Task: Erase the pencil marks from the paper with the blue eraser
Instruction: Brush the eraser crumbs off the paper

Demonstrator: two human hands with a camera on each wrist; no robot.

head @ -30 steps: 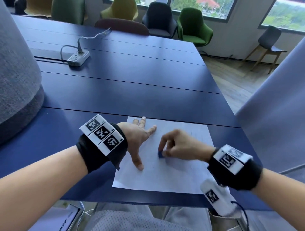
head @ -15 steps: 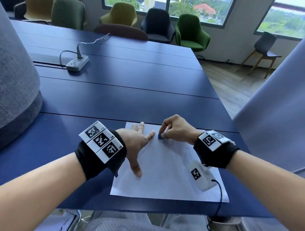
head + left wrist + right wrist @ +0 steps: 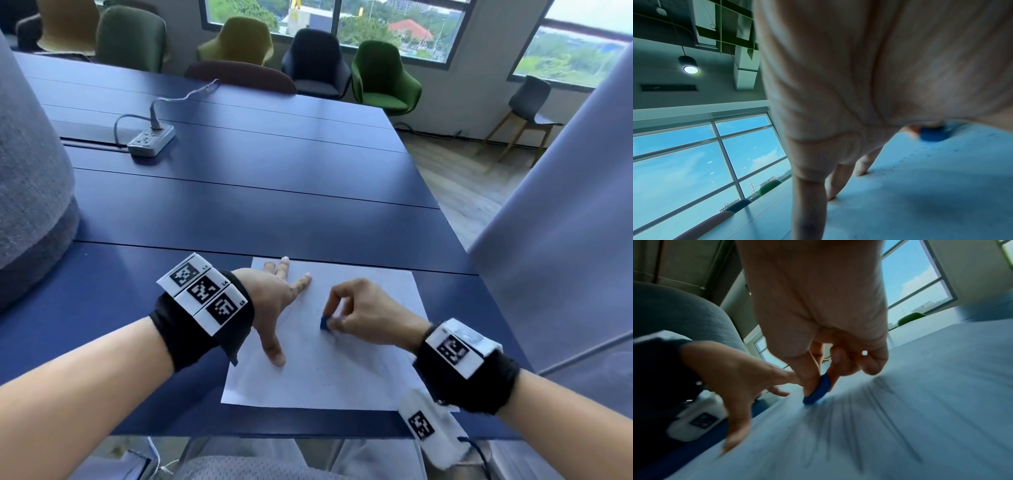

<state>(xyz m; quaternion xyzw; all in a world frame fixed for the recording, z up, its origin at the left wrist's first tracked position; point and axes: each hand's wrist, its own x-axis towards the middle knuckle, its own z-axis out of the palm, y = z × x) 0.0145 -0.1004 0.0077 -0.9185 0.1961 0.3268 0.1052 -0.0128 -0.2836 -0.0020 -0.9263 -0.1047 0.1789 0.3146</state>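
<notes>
A white sheet of paper lies at the near edge of the dark blue table. My left hand lies flat on the paper's left part, fingers spread and straight. My right hand pinches the small blue eraser between thumb and fingers, its lower edge on the paper near the middle. In the right wrist view the eraser touches the paper, where faint pencil lines show through motion blur. The left wrist view shows the eraser beyond my palm, with dark crumbs on the paper.
A grey power strip with its cable sits far left on the table. Several chairs stand along the far edge under the windows. A grey padded shape rises at the left, and a pale panel at the right.
My right hand slid the eraser from mid-paper up to the top edge by my left fingertips, then back toward me to the middle. The left hand stayed pressed in place.
</notes>
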